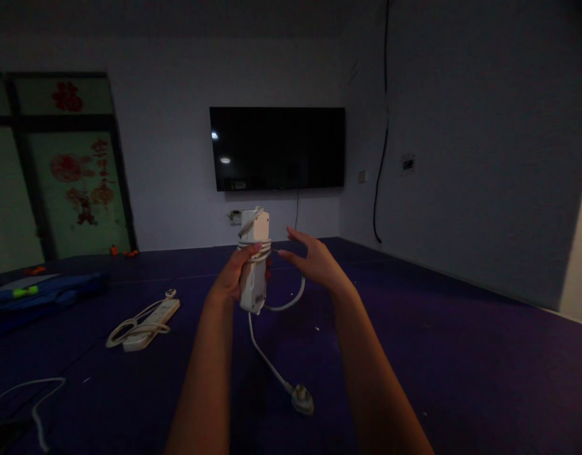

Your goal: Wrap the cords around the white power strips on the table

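Observation:
My left hand (234,273) is closed round a white power strip (253,265) that I hold upright in front of me. Its white cord (272,366) is wound a few turns around the upper part of the strip. The rest of the cord loops to the right and hangs down to a plug (303,399) lying on the dark purple floor mat. My right hand (313,259) hovers just right of the strip with fingers stretched out. It seems to guide the cord loop, but I cannot see a firm grip.
A second white power strip (146,323) with a coiled cord lies on the purple mat (461,354) to the left. Another loose white cord (35,398) lies bottom left. Blue bags (39,294) sit far left. A dark television (277,148) hangs on the wall ahead.

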A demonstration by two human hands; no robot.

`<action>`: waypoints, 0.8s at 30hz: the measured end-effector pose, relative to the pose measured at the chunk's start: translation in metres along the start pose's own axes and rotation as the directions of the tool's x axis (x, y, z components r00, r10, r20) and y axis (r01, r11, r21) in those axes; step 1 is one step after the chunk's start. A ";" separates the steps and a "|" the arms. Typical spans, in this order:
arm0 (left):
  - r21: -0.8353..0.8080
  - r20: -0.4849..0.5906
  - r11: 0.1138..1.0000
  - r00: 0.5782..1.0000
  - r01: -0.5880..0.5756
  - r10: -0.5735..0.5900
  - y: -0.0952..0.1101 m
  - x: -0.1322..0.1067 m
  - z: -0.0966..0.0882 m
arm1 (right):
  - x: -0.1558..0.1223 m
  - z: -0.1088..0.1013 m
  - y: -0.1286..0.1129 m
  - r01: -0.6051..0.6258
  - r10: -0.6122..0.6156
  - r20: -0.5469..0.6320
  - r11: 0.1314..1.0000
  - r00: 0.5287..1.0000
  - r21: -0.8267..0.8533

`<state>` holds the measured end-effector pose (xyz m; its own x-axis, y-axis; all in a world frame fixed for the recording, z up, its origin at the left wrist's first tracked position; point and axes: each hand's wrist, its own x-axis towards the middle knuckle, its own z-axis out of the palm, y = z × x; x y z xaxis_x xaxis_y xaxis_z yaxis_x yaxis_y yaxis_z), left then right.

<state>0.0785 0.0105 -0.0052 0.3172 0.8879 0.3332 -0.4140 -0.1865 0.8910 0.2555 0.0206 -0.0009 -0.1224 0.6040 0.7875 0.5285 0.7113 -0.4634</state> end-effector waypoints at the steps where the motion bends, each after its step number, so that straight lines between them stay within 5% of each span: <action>1: -0.005 0.016 1.000 1.000 0.006 -0.005 -0.001 0.000 0.001 | 0.000 0.002 -0.002 -0.007 0.004 0.042 0.998 0.999 0.062; 7: -0.148 0.175 0.987 0.981 -0.062 0.087 -0.003 -0.003 0.005 | -0.003 0.007 -0.006 -0.069 -0.061 0.312 0.919 0.948 0.389; 13: -0.007 0.265 1.000 0.964 -0.003 0.004 -0.006 -0.007 0.005 | -0.008 0.004 -0.016 -0.129 -0.159 0.467 0.841 0.870 0.526; 18: 0.108 0.259 0.991 0.965 -0.077 0.046 -0.005 -0.011 0.012 | -0.007 0.006 -0.015 -0.069 -0.154 0.388 0.861 0.909 0.504; 24: 0.233 0.108 0.899 0.929 -0.370 0.355 -0.001 0.002 0.008 | -0.001 0.006 -0.017 0.041 -0.083 0.131 0.956 0.988 0.290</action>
<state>0.0861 0.0094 -0.0032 0.2400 0.7131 0.6588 -0.2907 -0.5947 0.7496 0.2417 0.0103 0.0034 -0.2750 0.5851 0.7629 0.2563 0.8094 -0.5284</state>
